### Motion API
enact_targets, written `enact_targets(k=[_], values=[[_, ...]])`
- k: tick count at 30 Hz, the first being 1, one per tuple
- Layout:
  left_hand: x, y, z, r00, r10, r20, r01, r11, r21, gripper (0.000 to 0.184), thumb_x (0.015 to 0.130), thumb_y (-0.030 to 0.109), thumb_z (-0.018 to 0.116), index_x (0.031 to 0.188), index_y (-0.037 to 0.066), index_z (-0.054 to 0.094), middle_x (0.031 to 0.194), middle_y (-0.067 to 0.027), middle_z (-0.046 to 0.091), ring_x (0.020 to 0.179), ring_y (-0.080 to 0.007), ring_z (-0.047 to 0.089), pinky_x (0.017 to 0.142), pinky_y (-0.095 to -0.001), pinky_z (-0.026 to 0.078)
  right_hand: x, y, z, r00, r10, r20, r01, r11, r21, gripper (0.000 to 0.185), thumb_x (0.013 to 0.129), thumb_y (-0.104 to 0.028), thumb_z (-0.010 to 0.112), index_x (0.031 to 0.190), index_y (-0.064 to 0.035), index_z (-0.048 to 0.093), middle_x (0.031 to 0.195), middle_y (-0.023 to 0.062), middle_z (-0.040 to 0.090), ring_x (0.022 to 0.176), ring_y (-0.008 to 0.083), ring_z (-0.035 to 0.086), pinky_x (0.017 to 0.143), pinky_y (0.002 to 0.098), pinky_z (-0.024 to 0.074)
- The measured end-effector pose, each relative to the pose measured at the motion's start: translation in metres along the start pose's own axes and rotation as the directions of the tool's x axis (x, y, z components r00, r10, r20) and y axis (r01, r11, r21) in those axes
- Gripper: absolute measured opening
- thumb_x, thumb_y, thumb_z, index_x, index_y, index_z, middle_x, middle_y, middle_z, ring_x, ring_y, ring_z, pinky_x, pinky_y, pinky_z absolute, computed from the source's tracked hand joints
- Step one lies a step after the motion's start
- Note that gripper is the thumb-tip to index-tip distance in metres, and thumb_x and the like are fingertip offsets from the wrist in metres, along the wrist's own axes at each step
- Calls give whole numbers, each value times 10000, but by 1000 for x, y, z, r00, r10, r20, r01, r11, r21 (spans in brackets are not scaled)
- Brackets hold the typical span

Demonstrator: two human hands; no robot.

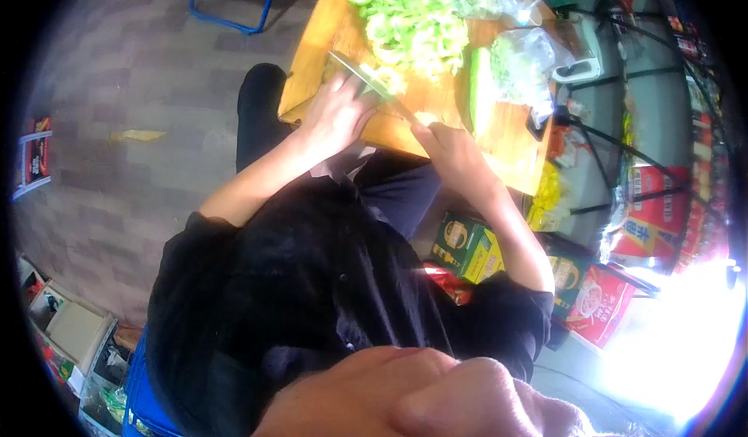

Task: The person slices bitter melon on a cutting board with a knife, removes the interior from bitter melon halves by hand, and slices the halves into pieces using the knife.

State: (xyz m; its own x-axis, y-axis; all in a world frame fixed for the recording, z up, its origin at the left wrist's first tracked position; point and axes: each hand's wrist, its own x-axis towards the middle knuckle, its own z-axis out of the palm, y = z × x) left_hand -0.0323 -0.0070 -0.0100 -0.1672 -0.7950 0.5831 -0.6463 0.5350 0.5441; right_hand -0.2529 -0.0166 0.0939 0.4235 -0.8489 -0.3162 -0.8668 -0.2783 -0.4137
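Note:
A knife (365,76) lies across the near part of a wooden table (304,71), its blade pointing up and left. My right hand (450,150) is closed round its handle. Against the blade, on its near side, is my left hand (336,114), fingers curled down at the table edge; what they press on is hidden. Small pale green pieces (389,79) lie just beyond the blade. Farther back spreads a large pile of cut green vegetable (413,28). A whole long green vegetable (480,86) rests to the right of the pile.
Plastic bags (523,59) with greens stand along the table's right side, near a white-handled object (583,69). Shelves with packages (650,211) are at the right, boxes (467,246) below the table. A blue-legged chair (261,16) stands at the upper left.

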Motion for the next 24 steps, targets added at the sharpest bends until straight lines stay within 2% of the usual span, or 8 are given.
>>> enact_targets(k=[2, 3, 4, 8, 11, 13, 17, 24], values=[[-1, -2, 3, 1000, 8, -11, -8, 1000, -16, 296, 792, 88, 708, 1088, 78, 701, 1193, -136, 580, 1073, -321, 523, 849, -405, 498, -16, 10, -4, 998, -56, 0, 56, 998, -34, 498, 1006, -419, 492, 911, 42, 656, 824, 313, 638, 842, 464, 632, 753, 499, 493], [-1, -3, 5, 1000, 12, -21, -13, 1000, -26, 291, 790, 84, 709, 1080, 74, 703, 1194, -139, 580, 1072, -320, 523, 850, -405, 497, -22, 14, -7, 969, -246, 22, 244, 941, -234, 261, 900, -186, 535, 1067, 3, 599, 824, 255, 605, 802, 432, 612, 728, 479, 491], [0, -3, 4, 1000, 9, -21, -10, 1000, -27, 291, 790, 84, 709, 1080, 74, 703, 1194, -139, 580, 1072, -320, 523, 850, -405, 497, -24, 16, -8, 903, -420, 84, 415, 810, -414, 439, 793, 46, 577, 1223, -36, 541, 824, 196, 572, 762, 401, 593, 703, 459, 490], [-2, -8, 3, 999, -21, 31, 22, 999, -45, 273, 776, 82, 719, 1048, 73, 712, 1147, -129, 583, 1050, -319, 532, 837, -393, 500, 13, 20, 9, 988, -145, 57, 146, 989, -28, 419, 1029, -352, 466, 1039, 33, 630, 840, 295, 635, 806, 467, 615, 726, 525, 475], [-3, -7, 4, 997, -17, 79, 19, 1000, -17, 258, 773, 82, 722, 1031, 75, 715, 1115, -126, 581, 1023, -318, 537, 827, -389, 500, 56, 18, 27, 905, -425, 12, 418, 886, -201, 418, 1034, -357, 456, 1063, 24, 623, 845, 294, 629, 813, 482, 600, 726, 536, 462], [-4, -4, 3, 997, 2, 76, -4, 1000, 15, 252, 773, 81, 723, 1025, 79, 716, 1103, -126, 579, 1009, -318, 538, 823, -388, 499, 68, -29, 3, 977, 64, 202, -74, 996, 47, 409, 1036, -352, 455, 1050, 18, 628, 807, 284, 619, 806, 477, 600, 696, 532, 463], [0, -4, 1, 999, -24, 27, 24, 1000, -16, 259, 781, 85, 721, 1040, 99, 713, 1123, -128, 575, 1002, -325, 531, 830, -395, 492, 54, -7, 10, 992, 49, 120, -54, 998, 38, 405, 1040, -348, 449, 1036, 17, 624, 755, 267, 597, 770, 465, 598, 652, 532, 462], [-2, -5, 4, 1000, -19, 11, 20, 999, -26, 284, 779, 81, 727, 1062, 100, 705, 1153, -135, 576, 991, -329, 528, 831, -399, 487, -14, 25, -1, 890, -456, 1, 437, 851, -292, 262, 1033, -226, 470, 1142, -43, 621, 737, 216, 580, 681, 411, 605, 583, 489, 475]])
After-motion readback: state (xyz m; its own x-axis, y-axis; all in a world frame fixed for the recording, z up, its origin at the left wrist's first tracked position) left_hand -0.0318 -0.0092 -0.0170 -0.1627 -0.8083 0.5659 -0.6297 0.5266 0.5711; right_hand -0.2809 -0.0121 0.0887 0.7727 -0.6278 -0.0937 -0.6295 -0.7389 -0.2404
